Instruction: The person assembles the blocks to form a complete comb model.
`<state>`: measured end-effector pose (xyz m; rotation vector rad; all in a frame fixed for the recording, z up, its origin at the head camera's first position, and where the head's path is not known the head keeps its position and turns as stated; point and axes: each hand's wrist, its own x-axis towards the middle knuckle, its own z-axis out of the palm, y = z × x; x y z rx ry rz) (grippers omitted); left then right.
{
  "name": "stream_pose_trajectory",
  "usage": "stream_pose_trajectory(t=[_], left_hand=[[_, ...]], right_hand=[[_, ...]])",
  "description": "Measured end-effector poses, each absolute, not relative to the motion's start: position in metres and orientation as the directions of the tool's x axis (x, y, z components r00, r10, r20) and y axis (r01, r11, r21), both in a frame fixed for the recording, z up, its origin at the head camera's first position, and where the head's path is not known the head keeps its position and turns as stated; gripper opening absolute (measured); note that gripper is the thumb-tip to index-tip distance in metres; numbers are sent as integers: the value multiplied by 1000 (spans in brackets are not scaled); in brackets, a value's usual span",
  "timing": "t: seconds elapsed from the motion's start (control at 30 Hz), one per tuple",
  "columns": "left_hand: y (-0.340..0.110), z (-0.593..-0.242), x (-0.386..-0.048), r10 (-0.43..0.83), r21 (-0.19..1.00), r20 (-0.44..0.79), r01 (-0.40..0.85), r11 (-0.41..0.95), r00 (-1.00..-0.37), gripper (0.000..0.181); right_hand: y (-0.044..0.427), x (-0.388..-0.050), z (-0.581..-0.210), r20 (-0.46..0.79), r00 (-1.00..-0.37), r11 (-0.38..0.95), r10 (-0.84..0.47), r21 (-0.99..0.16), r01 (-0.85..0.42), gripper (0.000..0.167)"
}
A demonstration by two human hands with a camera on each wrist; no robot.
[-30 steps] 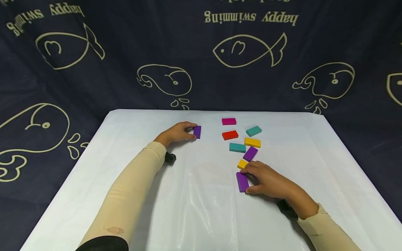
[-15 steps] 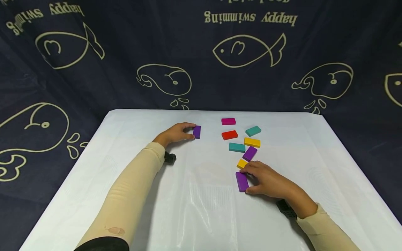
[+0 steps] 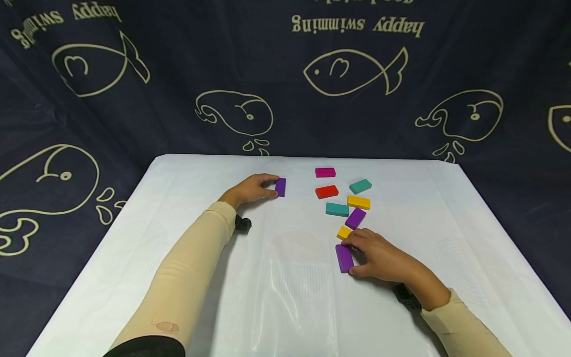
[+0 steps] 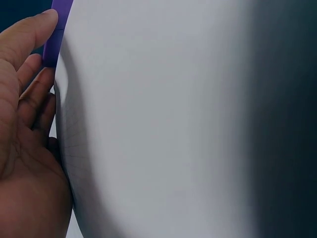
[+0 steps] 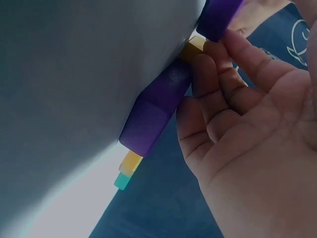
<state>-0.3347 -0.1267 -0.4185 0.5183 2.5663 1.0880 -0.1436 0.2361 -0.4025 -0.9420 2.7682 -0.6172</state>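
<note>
At the far left of the blocks in the head view, my left hand (image 3: pixel 251 190) pinches a small purple block (image 3: pixel 280 187) by its two ends. The left wrist view has my thumb against that purple block (image 4: pixel 58 22). Nearer the front, my right hand (image 3: pixel 379 255) holds a larger purple block (image 3: pixel 344 259) between thumb and fingertips, flat on the table. Just beyond those fingertips lies a yellow block (image 3: pixel 344 232), partly covered by them. Another purple block (image 3: pixel 355 218) sits behind it. In the right wrist view, the gripped purple block (image 5: pixel 217 19) is cut off by the top edge.
Behind the right hand lie a long yellow block (image 3: pixel 359 202), a teal block (image 3: pixel 337 209), a second teal block (image 3: pixel 360 186), a red block (image 3: pixel 327 192) and a magenta block (image 3: pixel 325 172). The white table (image 3: pixel 267 287) ends at a dark printed curtain (image 3: pixel 285 74).
</note>
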Motion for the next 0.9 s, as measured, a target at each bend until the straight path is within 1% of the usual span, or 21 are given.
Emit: stream_pose_trajectory(t=[0.27, 0.43, 0.67, 0.9], left_hand=[[-128, -422, -337, 437, 738, -139, 202, 644, -889, 63], [-128, -422, -337, 443, 747, -137, 201, 633, -886, 60], [-128, -421, -335, 446, 751, -134, 203, 628, -885, 60], [-128, -422, -336, 459, 749, -114, 227, 622, -881, 59]], right_hand=[[236, -151, -393, -48, -819, 732, -571, -482, -482, 51], [231, -160, -388, -33, -819, 727, -572, -483, -488, 51], [213, -178, -379, 15, -803, 698, -595, -485, -527, 49], [191, -201, -372, 21, -810, 681, -586, -530, -506, 52]])
